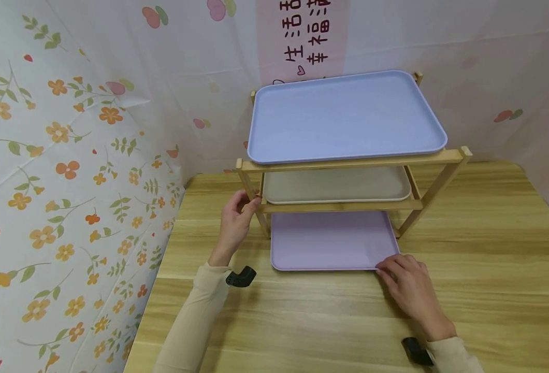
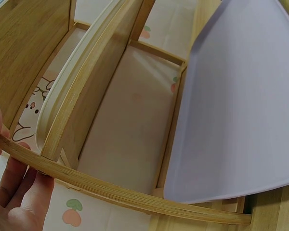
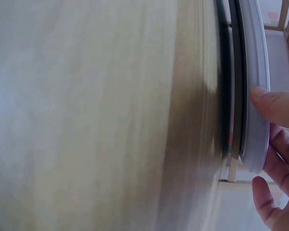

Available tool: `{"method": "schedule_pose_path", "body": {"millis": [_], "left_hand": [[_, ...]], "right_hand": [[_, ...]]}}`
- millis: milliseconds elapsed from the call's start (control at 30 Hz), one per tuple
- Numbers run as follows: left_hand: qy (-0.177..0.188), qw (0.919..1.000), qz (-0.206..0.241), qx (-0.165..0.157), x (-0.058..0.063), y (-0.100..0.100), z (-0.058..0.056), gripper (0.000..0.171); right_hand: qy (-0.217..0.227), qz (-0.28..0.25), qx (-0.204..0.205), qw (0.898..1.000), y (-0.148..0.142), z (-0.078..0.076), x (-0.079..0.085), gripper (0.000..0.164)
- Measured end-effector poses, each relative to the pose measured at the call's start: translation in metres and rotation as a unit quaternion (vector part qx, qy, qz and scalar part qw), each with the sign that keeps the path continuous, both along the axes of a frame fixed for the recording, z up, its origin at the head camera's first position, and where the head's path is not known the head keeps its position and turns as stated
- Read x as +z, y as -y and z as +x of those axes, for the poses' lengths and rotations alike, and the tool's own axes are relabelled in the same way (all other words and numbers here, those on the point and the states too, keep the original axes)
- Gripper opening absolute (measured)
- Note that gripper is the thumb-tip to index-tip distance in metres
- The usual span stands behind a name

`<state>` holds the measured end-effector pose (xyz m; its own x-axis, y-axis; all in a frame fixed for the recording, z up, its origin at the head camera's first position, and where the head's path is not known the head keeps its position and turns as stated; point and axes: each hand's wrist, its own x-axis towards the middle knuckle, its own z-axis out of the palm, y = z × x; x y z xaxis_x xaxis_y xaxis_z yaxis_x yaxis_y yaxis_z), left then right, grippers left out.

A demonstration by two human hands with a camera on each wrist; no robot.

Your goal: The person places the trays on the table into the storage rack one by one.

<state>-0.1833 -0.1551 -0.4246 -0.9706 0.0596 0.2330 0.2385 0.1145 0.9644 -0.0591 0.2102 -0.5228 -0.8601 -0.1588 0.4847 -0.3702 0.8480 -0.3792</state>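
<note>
A wooden three-tier rack [image 1: 349,161] stands on the table with a tray on each level. My left hand [image 1: 239,216] grips the rack's left front post [image 2: 111,190], thumb on one side and fingers on the other. My right hand [image 1: 409,284] pinches the front right corner of the lavender tray [image 1: 332,241] on the lowest level. That tray sticks out in front of the rack's posts. In the right wrist view, the thumb [image 3: 277,107] lies against its rim. A cream tray [image 1: 335,185] sits on the middle level, a light blue tray [image 1: 344,116] on top.
The wood-grain table [image 1: 321,316] extends around the rack. A flower-patterned cloth [image 1: 69,171] hangs at the left, and a pale cloth with printed characters [image 1: 302,36] hangs close behind the rack. A black wrist device [image 1: 241,276] sits by the left cuff, another [image 1: 416,351] by the right.
</note>
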Motion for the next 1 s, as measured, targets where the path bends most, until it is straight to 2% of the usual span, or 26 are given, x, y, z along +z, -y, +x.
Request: {"method": "schedule_pose_path", "body": {"millis": [200, 400, 500, 833, 1000], "left_hand": [[0.012, 0.9999, 0.003, 0.0, 0.004, -0.001, 0.002, 0.029], [0.013, 0.9999, 0.0, 0.0, 0.023, -0.005, 0.011, 0.029], [0.013, 0.9999, 0.0, 0.0, 0.027, -0.007, 0.014, 0.028], [0.014, 0.9999, 0.0, -0.001, 0.027, -0.006, 0.014, 0.029], [0.014, 0.9999, 0.004, 0.0, 0.012, -0.003, 0.006, 0.028]], "right_hand": [[0.01, -0.006, -0.011, 1.0, 0.001, -0.002, -0.001, 0.017], [-0.001, -0.006, -0.017, 1.0, 0.001, -0.008, -0.001, 0.016], [-0.005, -0.009, -0.021, 1.0, 0.001, -0.011, -0.002, 0.016], [-0.002, -0.014, -0.028, 1.0, 0.002, -0.019, -0.001, 0.012], [-0.002, -0.011, -0.024, 1.0, 0.002, -0.024, -0.001, 0.009]]}}
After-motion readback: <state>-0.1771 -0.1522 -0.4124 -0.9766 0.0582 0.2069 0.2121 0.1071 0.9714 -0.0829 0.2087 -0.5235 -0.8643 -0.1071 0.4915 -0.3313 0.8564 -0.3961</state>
